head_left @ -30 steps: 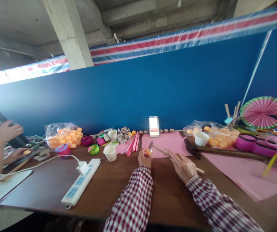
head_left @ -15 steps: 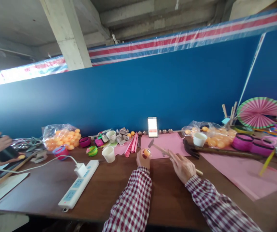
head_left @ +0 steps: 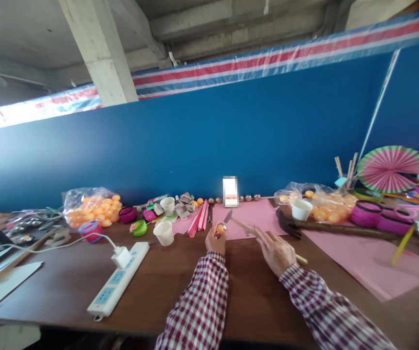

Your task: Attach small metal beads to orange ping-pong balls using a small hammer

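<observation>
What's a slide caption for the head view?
Left hand holding a small orange object, right hand holding a wooden-handled hammer near pink paper.

Single head-worn view, facing forward and down across the brown surface [head_left: 183, 267], checked sleeves [head_left: 202, 296] close at bottom, blue partition [head_left: 231, 131] mid-frame, concrete ceiling [head_left: 15, 43] at top.

Bright light from left, glare on striped sheeting [head_left: 66, 101], dim ceiling [head_left: 21, 46] — wide-angle stretch at edges, pixelated patch [head_left: 230, 190] far centre

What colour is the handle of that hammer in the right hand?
The handle is pale tan; it shows best in the head view.
</observation>
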The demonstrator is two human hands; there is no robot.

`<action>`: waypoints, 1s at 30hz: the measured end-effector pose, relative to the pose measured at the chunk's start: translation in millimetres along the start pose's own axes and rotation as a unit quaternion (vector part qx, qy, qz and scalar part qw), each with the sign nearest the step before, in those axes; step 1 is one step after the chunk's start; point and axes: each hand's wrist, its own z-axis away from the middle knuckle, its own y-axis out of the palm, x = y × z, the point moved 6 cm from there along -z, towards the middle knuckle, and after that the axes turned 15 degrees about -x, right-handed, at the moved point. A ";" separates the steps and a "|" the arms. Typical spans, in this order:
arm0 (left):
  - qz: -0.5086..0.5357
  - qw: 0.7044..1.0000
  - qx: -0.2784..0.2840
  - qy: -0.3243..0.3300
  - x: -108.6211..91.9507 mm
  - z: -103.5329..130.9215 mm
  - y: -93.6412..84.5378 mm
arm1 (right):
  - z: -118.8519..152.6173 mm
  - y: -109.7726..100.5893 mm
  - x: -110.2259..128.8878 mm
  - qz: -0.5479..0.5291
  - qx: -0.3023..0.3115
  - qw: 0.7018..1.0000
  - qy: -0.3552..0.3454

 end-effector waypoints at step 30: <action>0.012 1.000 0.004 -0.028 5.7 -3.2 -0.8 | 1.0 2.0 3.8 -0.002 0.005 1.000 -0.016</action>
